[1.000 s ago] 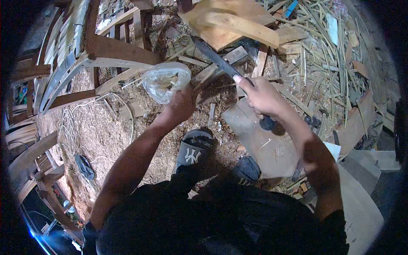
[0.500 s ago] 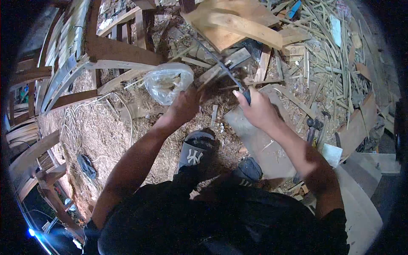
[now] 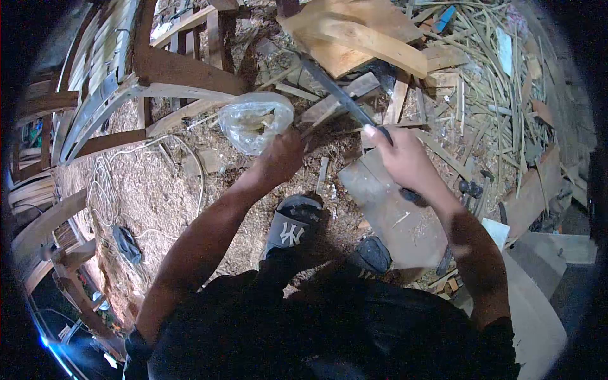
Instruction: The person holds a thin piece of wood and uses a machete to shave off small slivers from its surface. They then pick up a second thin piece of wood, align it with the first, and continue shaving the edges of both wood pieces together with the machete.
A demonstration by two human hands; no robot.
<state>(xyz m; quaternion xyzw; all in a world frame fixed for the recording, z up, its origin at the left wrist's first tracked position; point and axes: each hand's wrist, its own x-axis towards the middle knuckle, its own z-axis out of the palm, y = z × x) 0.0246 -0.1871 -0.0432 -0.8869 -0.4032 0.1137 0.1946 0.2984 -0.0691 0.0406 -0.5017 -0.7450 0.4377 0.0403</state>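
My right hand is closed round the dark handle of a machete, its long grey blade pointing up and left. My left hand is a closed fist gripping a thin wooden strip, whose far end reaches toward the blade. Just beyond the left fist sits a clear plastic bag with pale pieces inside. Behind the strip lies a flat wooden board, which the blade crosses in this view.
A brown wooden frame stands at upper left. Large wood pieces lie ahead, with a heap of thin strips to their right. A hammer rests at right. A cord coils on the shavings-covered ground; sandalled feet stand below.
The machete's blade has turned from nearly edge-on to showing its broad side, and my right hand has shifted slightly right and down. My left hand still grips the strip.
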